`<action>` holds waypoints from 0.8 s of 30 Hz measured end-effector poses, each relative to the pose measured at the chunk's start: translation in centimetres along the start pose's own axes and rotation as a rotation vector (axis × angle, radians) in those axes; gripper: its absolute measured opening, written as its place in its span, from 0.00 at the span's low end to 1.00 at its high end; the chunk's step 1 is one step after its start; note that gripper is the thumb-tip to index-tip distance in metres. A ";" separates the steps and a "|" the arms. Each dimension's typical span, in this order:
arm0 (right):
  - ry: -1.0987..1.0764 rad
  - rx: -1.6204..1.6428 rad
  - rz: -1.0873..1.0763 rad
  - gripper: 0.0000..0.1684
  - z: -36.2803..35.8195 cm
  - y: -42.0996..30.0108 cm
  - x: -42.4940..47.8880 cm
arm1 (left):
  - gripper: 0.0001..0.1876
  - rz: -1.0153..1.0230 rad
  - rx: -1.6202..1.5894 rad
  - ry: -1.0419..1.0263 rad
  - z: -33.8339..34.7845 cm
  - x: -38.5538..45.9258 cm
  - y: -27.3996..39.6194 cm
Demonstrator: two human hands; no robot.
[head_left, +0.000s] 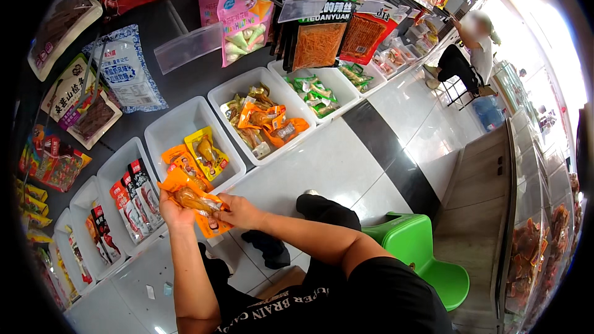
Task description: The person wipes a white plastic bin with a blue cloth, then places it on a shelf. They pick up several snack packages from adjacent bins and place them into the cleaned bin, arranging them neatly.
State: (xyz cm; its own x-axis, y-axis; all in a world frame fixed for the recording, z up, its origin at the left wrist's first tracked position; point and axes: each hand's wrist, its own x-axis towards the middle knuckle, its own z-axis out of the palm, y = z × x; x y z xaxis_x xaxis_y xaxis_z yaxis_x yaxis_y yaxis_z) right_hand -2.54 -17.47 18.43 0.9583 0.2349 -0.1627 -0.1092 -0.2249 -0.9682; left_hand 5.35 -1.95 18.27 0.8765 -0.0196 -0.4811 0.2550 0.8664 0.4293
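Note:
Between my two hands is an orange snack packet with a clear window (192, 197), showing a browned drumstick inside. My left hand (176, 211) grips its left end, and my right hand (239, 211) pinches its right end. The packet is over the front edge of a white plastic bin (222, 148), where a yellow drumstick packet (206, 153) and orange packets (183, 162) lie. Another bin beyond it (218, 90) holds orange and gold packets (262, 118). To the near side, a bin (111, 153) contains red and black upright packets (134, 199).
Hanging snack bags (246, 23) with clear price-tag holders (188, 48) overhang the bin row. A green plastic chair (408, 241) stands beside me. Further off, a person (478, 55) sits on a folding stool. A wooden counter (478, 185) lines the right; small scraps (150, 292) lie on the floor.

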 end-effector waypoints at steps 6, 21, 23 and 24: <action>-0.449 0.935 0.191 0.36 -2.6 -1.5 -0.3 | 0.13 -0.120 0.077 -0.161 1.9 -1.4 -0.1; -0.129 0.866 0.449 0.20 2.1 -0.1 -1.7 | 0.15 -0.282 -0.018 -0.163 2.1 -2.0 -2.0; -0.147 0.926 0.490 0.21 2.6 0.1 -2.0 | 0.15 -0.180 -0.042 -0.011 1.7 -1.8 -2.4; -0.140 0.893 0.526 0.20 2.5 0.3 -2.0 | 0.15 -0.195 -0.030 0.041 2.1 -1.9 -2.5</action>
State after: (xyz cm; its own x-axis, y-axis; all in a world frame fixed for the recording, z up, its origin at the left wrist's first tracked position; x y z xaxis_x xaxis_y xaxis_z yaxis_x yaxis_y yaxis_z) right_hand -5.20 -15.61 17.97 0.7001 0.4305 -0.5697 -0.7140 0.4363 -0.5476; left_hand 3.92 -5.12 19.77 0.7941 -0.1692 -0.5838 0.4060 0.8625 0.3022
